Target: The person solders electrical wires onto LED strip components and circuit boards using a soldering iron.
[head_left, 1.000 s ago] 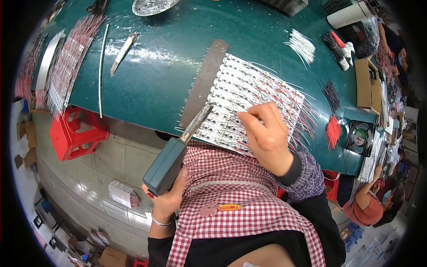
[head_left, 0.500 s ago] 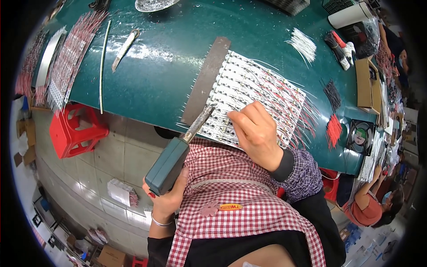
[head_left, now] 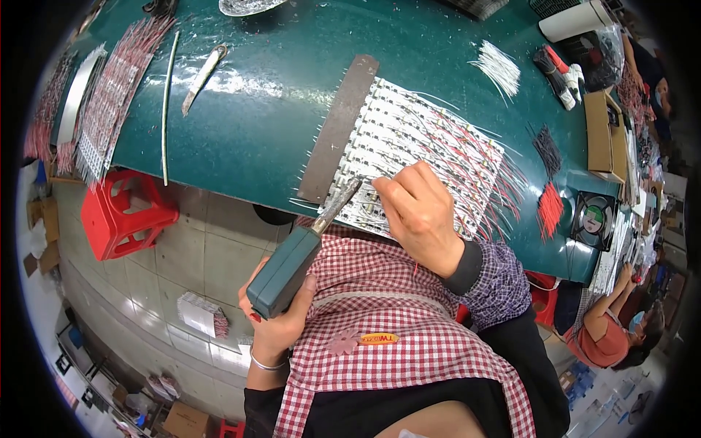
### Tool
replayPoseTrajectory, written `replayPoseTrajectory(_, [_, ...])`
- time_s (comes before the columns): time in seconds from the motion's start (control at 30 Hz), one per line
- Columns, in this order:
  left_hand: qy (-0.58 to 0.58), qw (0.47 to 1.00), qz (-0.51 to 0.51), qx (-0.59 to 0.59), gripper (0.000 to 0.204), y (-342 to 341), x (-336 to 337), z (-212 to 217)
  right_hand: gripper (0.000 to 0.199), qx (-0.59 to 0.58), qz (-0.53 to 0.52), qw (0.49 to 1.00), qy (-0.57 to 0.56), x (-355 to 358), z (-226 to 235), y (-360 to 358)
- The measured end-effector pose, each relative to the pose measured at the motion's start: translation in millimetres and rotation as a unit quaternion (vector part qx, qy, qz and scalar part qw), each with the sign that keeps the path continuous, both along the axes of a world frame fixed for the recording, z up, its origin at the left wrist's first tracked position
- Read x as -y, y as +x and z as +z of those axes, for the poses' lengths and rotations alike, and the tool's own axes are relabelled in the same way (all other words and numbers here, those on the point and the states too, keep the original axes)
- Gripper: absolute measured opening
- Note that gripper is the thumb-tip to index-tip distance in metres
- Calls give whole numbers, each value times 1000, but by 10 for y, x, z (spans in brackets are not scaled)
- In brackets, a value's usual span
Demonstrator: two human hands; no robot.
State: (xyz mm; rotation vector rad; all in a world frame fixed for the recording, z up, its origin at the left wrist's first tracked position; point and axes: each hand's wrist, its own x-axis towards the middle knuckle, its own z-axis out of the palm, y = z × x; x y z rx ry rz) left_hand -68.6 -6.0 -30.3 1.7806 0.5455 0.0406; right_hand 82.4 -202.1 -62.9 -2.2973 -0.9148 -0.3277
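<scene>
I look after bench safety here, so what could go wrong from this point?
The dark green, boxy tool in the left hand has its metal tip close to the bare right hand; if the tip is hot, a slip might burn that hand. The white rectangular circuit-board panel sits by the near edge of the glossy green table, so a knock might shift it.

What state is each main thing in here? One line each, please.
Left hand: closed around the soldering iron
Soldering iron: held, tip over the board sheet
Right hand: curled in a pinch over the board sheet
Board sheet: laid out, strewn with wires
Carton: open
Fan: spinning or still, cannot tell
</scene>
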Motion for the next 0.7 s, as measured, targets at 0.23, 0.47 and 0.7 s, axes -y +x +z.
replayPoseTrajectory(0.23, [19,999,-26,1,19,28,-3,12,23,-2,0,1000,-1,-14,-5,-7])
replayPoseTrajectory(0.47, [20,1000,0,-10,17,-84,-17,-72,24,0,-4,1000,2,-17,-5,-10])
replayPoseTrajectory(0.7, [11,999,30,38,19,-136,4,-79,22,4,-9,1000,-16,-12,-12,-26])
